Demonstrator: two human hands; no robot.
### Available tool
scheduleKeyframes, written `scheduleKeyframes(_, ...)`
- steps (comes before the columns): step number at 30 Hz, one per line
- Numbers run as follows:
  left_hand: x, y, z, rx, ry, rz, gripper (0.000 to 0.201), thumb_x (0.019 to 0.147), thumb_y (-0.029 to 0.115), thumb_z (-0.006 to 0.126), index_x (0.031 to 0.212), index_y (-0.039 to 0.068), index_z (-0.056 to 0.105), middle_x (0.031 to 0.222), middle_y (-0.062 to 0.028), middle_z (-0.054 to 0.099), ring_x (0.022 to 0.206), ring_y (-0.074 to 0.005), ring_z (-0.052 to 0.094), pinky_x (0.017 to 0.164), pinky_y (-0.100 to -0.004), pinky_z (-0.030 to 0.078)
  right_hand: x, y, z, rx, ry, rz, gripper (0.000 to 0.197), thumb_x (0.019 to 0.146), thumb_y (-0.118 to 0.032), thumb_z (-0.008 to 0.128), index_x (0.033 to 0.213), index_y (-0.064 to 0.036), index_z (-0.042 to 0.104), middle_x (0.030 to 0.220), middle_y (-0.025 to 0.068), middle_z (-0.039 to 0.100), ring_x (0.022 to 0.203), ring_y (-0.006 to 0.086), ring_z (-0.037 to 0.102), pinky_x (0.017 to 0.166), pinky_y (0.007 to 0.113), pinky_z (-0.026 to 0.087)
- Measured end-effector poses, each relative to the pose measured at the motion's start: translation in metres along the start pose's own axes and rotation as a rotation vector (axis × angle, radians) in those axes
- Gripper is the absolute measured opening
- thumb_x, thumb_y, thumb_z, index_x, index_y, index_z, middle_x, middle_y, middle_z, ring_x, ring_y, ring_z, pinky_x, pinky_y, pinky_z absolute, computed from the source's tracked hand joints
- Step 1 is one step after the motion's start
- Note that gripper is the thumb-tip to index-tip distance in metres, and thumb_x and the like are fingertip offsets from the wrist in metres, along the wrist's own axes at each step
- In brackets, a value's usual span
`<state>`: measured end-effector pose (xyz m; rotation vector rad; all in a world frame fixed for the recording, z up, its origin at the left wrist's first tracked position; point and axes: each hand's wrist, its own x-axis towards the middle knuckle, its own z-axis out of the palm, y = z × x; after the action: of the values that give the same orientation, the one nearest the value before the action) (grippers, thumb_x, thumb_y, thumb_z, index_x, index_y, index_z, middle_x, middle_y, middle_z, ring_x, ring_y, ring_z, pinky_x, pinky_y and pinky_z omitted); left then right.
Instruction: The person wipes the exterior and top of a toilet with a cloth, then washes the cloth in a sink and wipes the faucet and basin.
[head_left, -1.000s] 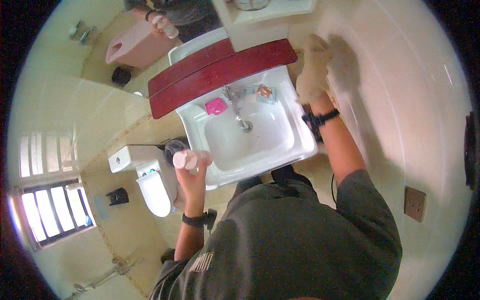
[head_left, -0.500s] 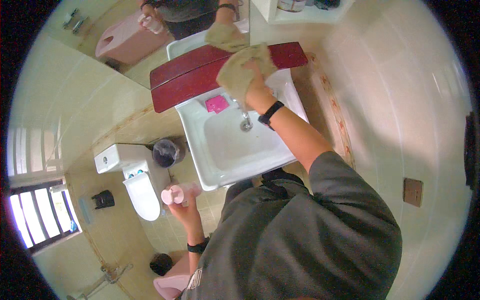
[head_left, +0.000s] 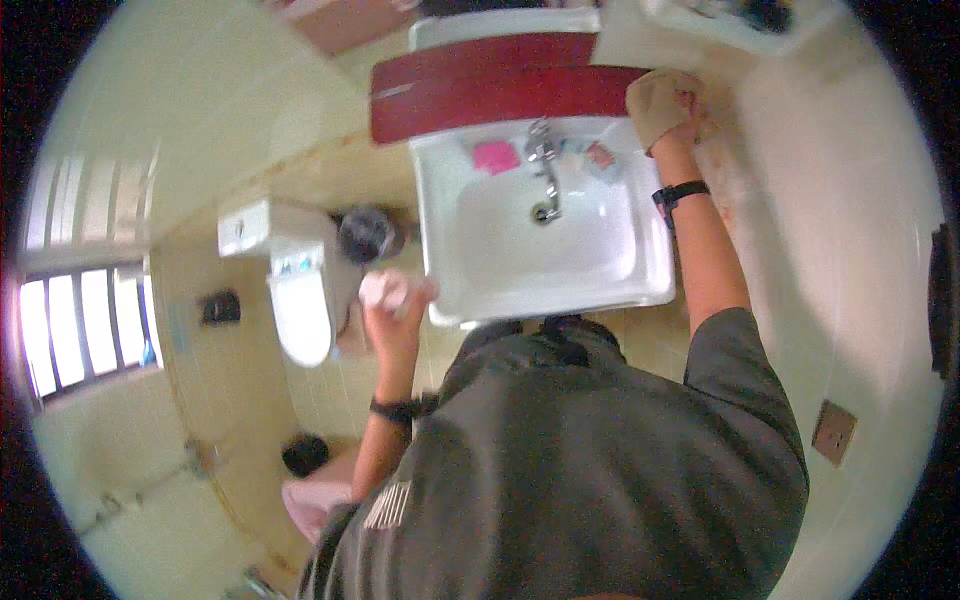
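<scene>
My left hand [head_left: 393,335] is wrapped round a small pink bottle [head_left: 384,291], held up to the left of the washbasin's front corner. Up at the far right, my right hand [head_left: 681,139] presses a beige cloth [head_left: 655,105] against the right end of a dark red shelf [head_left: 490,95]. The cloth covers most of the fingers. Below the shelf is the white washbasin [head_left: 470,250] with a metal tap [head_left: 543,150]. A bright pink packet or cloth [head_left: 495,157] lies on its back ledge left of the tap. Small orange-brown items [head_left: 600,154] lie to the right.
A white toilet [head_left: 301,315] stands on the left, with a lined waste bin [head_left: 368,235] between it and the basin. The tiled wall [head_left: 800,200] rises close on the right. Above the shelf, a mirror reflects the basin. A pink tub-like object [head_left: 310,500] is at lower left.
My right hand has wiped the cloth rightward along the red shelf to its end. My left hand still holds the bottle. The view has shifted, uncovering the tap and the items beside it.
</scene>
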<state>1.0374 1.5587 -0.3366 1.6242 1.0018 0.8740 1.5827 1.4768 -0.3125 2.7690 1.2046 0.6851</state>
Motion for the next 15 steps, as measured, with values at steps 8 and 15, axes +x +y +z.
scheduleKeyframes(8,0.037,-0.103,0.034,0.387,-0.093,-0.048,0.052,0.083,0.025,0.084,0.124,0.002,0.061,0.121,-0.0179,0.068,0.113,-0.0383,0.065,0.096,-0.0442,0.053,0.003,-0.044,0.004,0.486,0.061,-0.036,0.058,0.1,-0.052,0.047,0.134,-0.0078,0.061,0.134,0.0224,0.064,0.125,0.0451,0.059,0.107,0.056,0.045)
scheduleKeyframes(15,0.043,-0.132,0.067,0.454,-0.145,-0.039,0.057,0.086,0.025,0.081,0.132,0.003,0.055,0.124,-0.0186,0.066,0.118,-0.0408,0.062,0.098,-0.0466,0.053,-0.001,-0.039,0.019,0.254,0.108,-0.04,0.06,0.098,-0.055,0.048,0.13,-0.0075,0.065,0.131,0.0227,0.066,0.12,0.0486,0.06,0.105,0.054,0.047)
